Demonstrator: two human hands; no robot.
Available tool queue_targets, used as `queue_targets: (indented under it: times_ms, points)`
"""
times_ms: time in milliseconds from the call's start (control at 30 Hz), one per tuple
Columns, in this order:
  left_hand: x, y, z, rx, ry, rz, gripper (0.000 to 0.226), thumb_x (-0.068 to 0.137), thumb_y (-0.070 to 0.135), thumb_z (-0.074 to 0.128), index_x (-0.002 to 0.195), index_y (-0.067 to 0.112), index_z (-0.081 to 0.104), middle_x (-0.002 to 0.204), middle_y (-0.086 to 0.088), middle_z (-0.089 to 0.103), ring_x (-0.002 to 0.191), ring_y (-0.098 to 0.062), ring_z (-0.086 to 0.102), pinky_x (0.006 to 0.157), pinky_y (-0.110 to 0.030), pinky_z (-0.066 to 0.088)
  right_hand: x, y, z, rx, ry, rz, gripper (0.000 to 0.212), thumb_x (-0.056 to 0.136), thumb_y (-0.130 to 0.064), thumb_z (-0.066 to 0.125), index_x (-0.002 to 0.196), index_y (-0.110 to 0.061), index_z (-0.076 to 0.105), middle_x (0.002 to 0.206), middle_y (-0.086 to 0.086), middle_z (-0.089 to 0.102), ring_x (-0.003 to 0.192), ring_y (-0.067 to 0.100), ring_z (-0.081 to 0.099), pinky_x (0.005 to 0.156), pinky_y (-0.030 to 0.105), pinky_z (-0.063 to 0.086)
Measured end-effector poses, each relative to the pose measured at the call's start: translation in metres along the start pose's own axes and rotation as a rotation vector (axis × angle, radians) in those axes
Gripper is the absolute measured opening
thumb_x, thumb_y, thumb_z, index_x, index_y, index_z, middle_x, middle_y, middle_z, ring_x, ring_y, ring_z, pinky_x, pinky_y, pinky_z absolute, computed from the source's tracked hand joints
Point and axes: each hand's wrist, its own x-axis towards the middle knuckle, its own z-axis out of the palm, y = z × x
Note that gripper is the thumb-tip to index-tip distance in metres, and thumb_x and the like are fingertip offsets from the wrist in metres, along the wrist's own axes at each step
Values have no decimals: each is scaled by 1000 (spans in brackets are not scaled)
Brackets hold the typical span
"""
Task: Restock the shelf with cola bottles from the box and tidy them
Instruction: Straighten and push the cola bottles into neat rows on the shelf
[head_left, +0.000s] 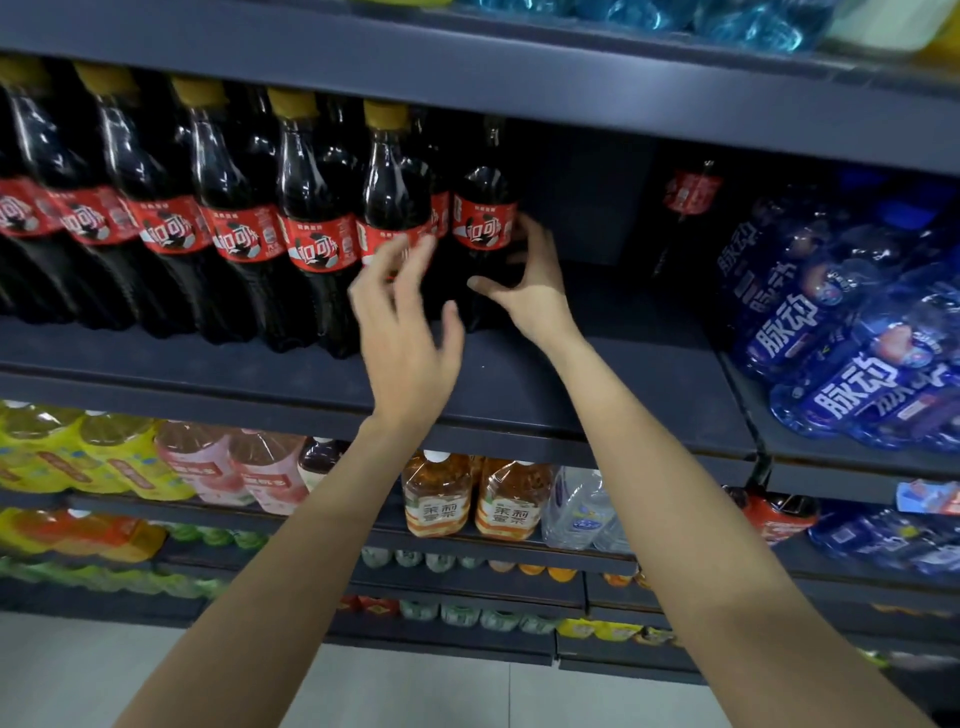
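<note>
A row of dark cola bottles (234, 218) with red labels and yellow caps stands on the dark middle shelf (649, 384). The rightmost cola bottle (480, 208) stands further back, at the end of the row. My right hand (524, 280) curls around its right side, fingers on the label edge and thumb across the lower body. My left hand (405, 322) hovers in front of the neighbouring front bottle (389, 182), fingers spread and blurred, holding nothing. Another cola bottle (688, 202) stands alone deep at the back right. The box is out of view.
Bare shelf space lies to the right of the cola row. Blue-labelled drink bottles (841, 353) are piled on the adjoining shelf at right. Below are yellow, pink and orange tea bottles (439, 499) and a water bottle (574, 509). Blue packs sit on the top shelf.
</note>
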Motion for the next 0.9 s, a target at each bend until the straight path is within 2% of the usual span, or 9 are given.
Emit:
queue_targets:
  times_ms: [67, 133, 200, 333, 400, 500, 633, 800, 900]
  points:
    - [4, 19, 12, -107, -134, 66, 45, 88, 7, 59, 131, 5, 48, 126, -13, 53, 116, -21, 47, 102, -19, 33, -5, 8, -17, 56, 43, -4, 82, 72, -21, 81, 140, -17, 37, 135, 8, 43, 116, 15, 49, 100, 30, 45]
    - [6, 37, 28, -212, -301, -69, 46, 89, 13, 58, 133, 11, 46, 117, -1, 58, 104, -13, 53, 92, -20, 40, -6, 23, -49, 44, 205, 7, 65, 79, -18, 75, 136, -15, 43, 130, 8, 49, 111, 12, 51, 96, 26, 46]
    - [7, 45, 51, -285, -431, -249, 45, 91, 18, 58, 134, 16, 44, 106, 9, 58, 91, -7, 57, 85, -28, 49, 0, 46, -85, -55, 412, 43, 56, 82, -16, 70, 132, -7, 46, 126, 12, 51, 111, 18, 52, 98, 33, 45]
    - [12, 47, 108, -326, -682, -453, 53, 91, 21, 61, 139, 17, 37, 103, 7, 62, 87, -9, 59, 87, -34, 52, 26, 76, -130, -252, 552, 214, 80, 80, -21, 71, 145, -10, 27, 142, 20, 34, 131, 34, 36, 111, 35, 24]
    - [18, 45, 140, -325, -786, -518, 61, 91, 22, 61, 144, 18, 31, 118, -1, 61, 100, -15, 59, 91, -31, 49, 41, 84, -137, -248, 506, 236, 93, 80, -21, 73, 149, -15, 13, 149, 20, 24, 137, 31, 29, 109, 27, 17]
    - [31, 41, 179, -283, -898, -520, 73, 92, 26, 61, 150, 21, 17, 139, -5, 49, 122, -21, 51, 100, -28, 42, 62, 98, -140, -166, 400, 202, 100, 80, -17, 73, 151, -17, 2, 153, 15, 26, 137, 25, 34, 111, 30, 24]
    - [49, 50, 192, -468, -867, -588, 79, 93, 27, 60, 153, 24, 9, 154, -5, 31, 139, -19, 34, 108, -23, 28, 60, 104, -145, -77, 303, 128, 99, 80, -15, 72, 150, -14, 2, 151, 10, 31, 135, 20, 36, 114, 36, 28]
    - [49, 64, 139, -729, -798, -595, 70, 95, 21, 56, 151, 26, 16, 150, -5, 37, 126, -6, 42, 98, -17, 39, 2, 76, -130, 218, 35, 64, 102, 73, -11, 75, 148, -17, 6, 145, 7, 39, 132, 18, 42, 113, 42, 33]
    - [40, 60, 93, -712, -747, -471, 69, 94, 19, 59, 151, 20, 20, 140, 0, 47, 117, -3, 50, 95, -13, 43, -28, 49, -113, 338, -146, 71, 98, 73, -7, 73, 148, -18, 9, 144, 7, 42, 131, 16, 45, 110, 41, 38]
